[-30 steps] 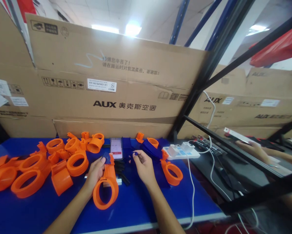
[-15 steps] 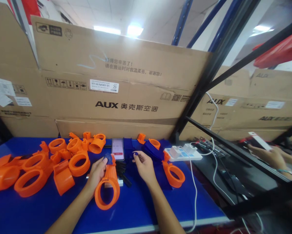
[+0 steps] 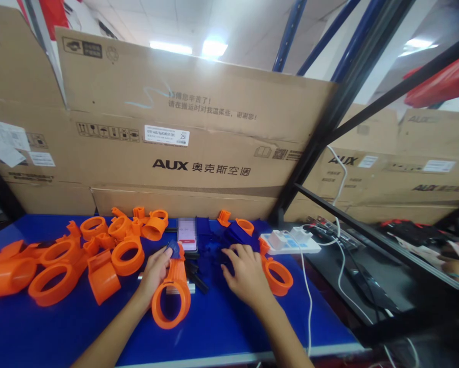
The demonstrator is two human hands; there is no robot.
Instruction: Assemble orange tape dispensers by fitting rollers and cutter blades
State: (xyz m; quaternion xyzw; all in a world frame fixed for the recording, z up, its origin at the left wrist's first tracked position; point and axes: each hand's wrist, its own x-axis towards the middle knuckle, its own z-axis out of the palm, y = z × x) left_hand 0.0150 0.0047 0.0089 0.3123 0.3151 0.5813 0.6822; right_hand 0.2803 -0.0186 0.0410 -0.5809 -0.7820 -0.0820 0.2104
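Note:
My left hand (image 3: 157,272) is closed around the upper end of an orange tape dispenser (image 3: 177,278), its round ring hanging down toward me. A small dark blue plastic piece (image 3: 173,249) sits at that end under my thumb. My right hand (image 3: 247,273) reaches palm down over dark blue pieces (image 3: 213,244), with its fingers bent and apart. Nothing shows between those fingers, though the fingertips partly blend into the blue pieces. Beside this hand lies another orange tape dispenser (image 3: 278,276).
Several orange tape dispensers (image 3: 128,256) crowd the left of the blue table (image 3: 137,340). A phone (image 3: 187,234) stands at the back, near black strips (image 3: 198,281). A white power strip (image 3: 291,241) with cables lies right, by the black rack post (image 3: 317,133). Cardboard (image 3: 199,112) closes the back.
My right hand has moved right and turned palm down over the blue pieces, its pinch opened; the small blue bit there no longer shows. My left hand keeps its hold. The co-worker's hands at right shifted away.

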